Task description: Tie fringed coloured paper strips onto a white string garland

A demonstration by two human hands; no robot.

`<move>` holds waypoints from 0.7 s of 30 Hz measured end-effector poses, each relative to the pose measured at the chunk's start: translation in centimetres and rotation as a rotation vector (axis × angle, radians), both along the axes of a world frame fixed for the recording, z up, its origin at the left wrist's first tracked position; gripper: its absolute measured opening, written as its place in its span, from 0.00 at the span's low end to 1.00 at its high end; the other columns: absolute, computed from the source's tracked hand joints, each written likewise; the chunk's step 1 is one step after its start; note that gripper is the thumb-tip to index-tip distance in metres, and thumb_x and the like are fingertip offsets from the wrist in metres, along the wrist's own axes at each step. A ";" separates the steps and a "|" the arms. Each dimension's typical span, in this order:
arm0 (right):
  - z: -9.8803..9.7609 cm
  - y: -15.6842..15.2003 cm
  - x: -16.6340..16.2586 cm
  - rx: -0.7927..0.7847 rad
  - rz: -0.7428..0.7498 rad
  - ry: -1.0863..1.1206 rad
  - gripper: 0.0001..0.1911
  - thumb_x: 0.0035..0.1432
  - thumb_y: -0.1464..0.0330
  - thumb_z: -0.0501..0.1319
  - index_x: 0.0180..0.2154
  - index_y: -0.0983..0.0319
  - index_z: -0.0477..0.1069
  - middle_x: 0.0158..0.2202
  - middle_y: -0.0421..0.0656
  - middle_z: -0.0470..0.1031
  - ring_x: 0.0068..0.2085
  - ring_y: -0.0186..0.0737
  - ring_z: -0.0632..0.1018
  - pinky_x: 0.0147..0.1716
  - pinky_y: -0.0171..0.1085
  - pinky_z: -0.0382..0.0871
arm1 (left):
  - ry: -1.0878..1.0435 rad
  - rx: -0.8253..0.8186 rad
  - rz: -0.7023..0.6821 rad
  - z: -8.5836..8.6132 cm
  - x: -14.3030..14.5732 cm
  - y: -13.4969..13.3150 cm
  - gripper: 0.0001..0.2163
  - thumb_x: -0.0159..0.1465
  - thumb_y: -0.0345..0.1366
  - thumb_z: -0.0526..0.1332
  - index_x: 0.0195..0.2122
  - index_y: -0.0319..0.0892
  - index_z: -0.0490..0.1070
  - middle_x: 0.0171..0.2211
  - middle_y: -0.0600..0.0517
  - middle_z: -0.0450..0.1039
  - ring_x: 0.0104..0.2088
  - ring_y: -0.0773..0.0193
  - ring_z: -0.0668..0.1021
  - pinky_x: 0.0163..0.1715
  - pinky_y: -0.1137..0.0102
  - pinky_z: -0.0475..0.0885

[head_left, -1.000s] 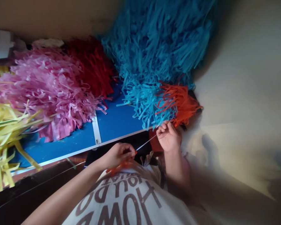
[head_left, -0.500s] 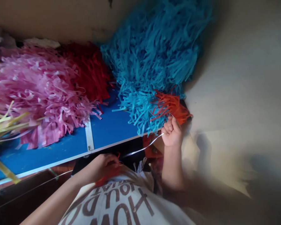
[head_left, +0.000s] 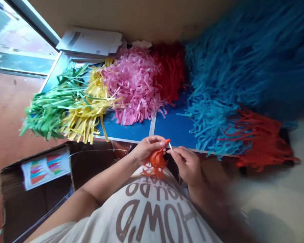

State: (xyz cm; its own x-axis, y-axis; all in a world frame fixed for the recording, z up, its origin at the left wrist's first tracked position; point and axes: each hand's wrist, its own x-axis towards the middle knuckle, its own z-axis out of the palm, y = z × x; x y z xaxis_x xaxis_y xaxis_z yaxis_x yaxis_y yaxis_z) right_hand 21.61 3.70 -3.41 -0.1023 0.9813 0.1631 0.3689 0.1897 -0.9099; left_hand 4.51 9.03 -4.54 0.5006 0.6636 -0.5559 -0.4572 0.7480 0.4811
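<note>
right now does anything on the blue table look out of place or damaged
Nothing looks clearly damaged. The heaps of thin green strips and thin yellow strips overhang the edge of the flat blue table, looking untidier than the fluffy pink heap lying within it.

orange tassel [head_left: 158,162]; beyond it, pink fringe [head_left: 134,84]; leftward, yellow fringe [head_left: 84,116], green fringe [head_left: 49,111]; rightward, blue fringe [head_left: 215,101]; below, cream shirt [head_left: 144,195], brown-lettered.
</note>
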 end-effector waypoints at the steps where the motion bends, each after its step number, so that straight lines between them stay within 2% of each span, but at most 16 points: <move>1: 0.0 0.1 0.0 -0.013 0.006 0.000 0.09 0.67 0.69 0.59 0.38 0.57 0.78 0.32 0.39 0.79 0.32 0.35 0.77 0.34 0.34 0.68 | -0.007 0.001 -0.006 0.0 -0.1 -0.1 0.19 0.45 0.38 0.79 0.32 0.36 0.75 0.24 0.53 0.77 0.23 0.70 0.79 0.27 0.77 0.75; 4: 0.1 0.2 0.0 -0.056 -0.008 -0.005 0.09 0.67 0.68 0.58 0.37 0.58 0.77 0.32 0.39 0.79 0.32 0.35 0.77 0.34 0.34 0.67 | 0.000 0.021 -0.037 -0.1 -0.1 -0.1 0.19 0.46 0.39 0.79 0.33 0.36 0.75 0.25 0.52 0.78 0.24 0.69 0.79 0.28 0.76 0.75; 7: -0.1 0.3 0.2 -0.118 -0.035 -0.033 0.12 0.68 0.65 0.57 0.32 0.59 0.75 0.29 0.39 0.77 0.31 0.35 0.76 0.33 0.34 0.66 | 0.052 0.148 -0.052 -0.2 -0.2 -0.2 0.19 0.48 0.39 0.78 0.33 0.36 0.73 0.26 0.53 0.78 0.25 0.70 0.79 0.30 0.76 0.75; 9: -0.4 0.4 0.3 -0.206 0.004 -0.024 0.10 0.68 0.63 0.56 0.39 0.59 0.74 0.30 0.39 0.76 0.30 0.35 0.75 0.31 0.34 0.67 | 0.153 0.322 -0.049 -0.3 -0.3 -0.3 0.19 0.50 0.39 0.76 0.33 0.38 0.69 0.27 0.53 0.77 0.27 0.70 0.79 0.32 0.75 0.75; 11: -0.7 0.4 0.2 -0.271 0.034 -0.019 0.12 0.68 0.62 0.56 0.49 0.59 0.71 0.35 0.40 0.78 0.33 0.37 0.77 0.32 0.34 0.69 | 0.347 0.560 -0.076 -0.5 -0.4 -0.6 0.17 0.54 0.38 0.73 0.35 0.41 0.65 0.29 0.53 0.77 0.30 0.68 0.80 0.33 0.74 0.75; 12: -0.9 0.4 0.0 -0.278 0.024 -0.032 0.13 0.67 0.62 0.56 0.50 0.59 0.70 0.37 0.42 0.78 0.35 0.38 0.78 0.34 0.34 0.69 | 0.466 0.694 -0.107 -0.7 -0.4 -0.7 0.15 0.56 0.37 0.71 0.36 0.42 0.64 0.30 0.53 0.77 0.31 0.67 0.81 0.33 0.73 0.75; 16: -1.4 0.5 -0.3 -0.167 -0.051 -0.172 0.09 0.67 0.64 0.55 0.37 0.59 0.71 0.34 0.43 0.79 0.35 0.40 0.79 0.35 0.37 0.70 | 0.866 1.159 -0.220 -1.7 0.2 -1.3 0.07 0.64 0.36 0.64 0.39 0.43 0.66 0.33 0.51 0.77 0.34 0.63 0.81 0.34 0.70 0.73; 19: -1.5 0.5 1.5 -0.035 -0.157 -0.180 0.11 0.67 0.64 0.55 0.33 0.59 0.71 0.39 0.46 0.80 0.43 0.45 0.79 0.45 0.43 0.71 | 0.988 1.305 -0.282 -2.1 0.7 -1.3 0.05 0.66 0.37 0.61 0.40 0.43 0.68 0.34 0.49 0.77 0.34 0.60 0.80 0.34 0.69 0.72; 21: -1.5 0.4 3.8 -0.028 -0.284 -0.066 0.10 0.67 0.62 0.57 0.36 0.59 0.73 0.45 0.47 0.79 0.48 0.46 0.78 0.49 0.47 0.71 | 0.986 1.335 -0.376 -2.1 0.5 -1.1 0.06 0.67 0.38 0.60 0.42 0.42 0.71 0.35 0.48 0.78 0.35 0.60 0.80 0.35 0.70 0.72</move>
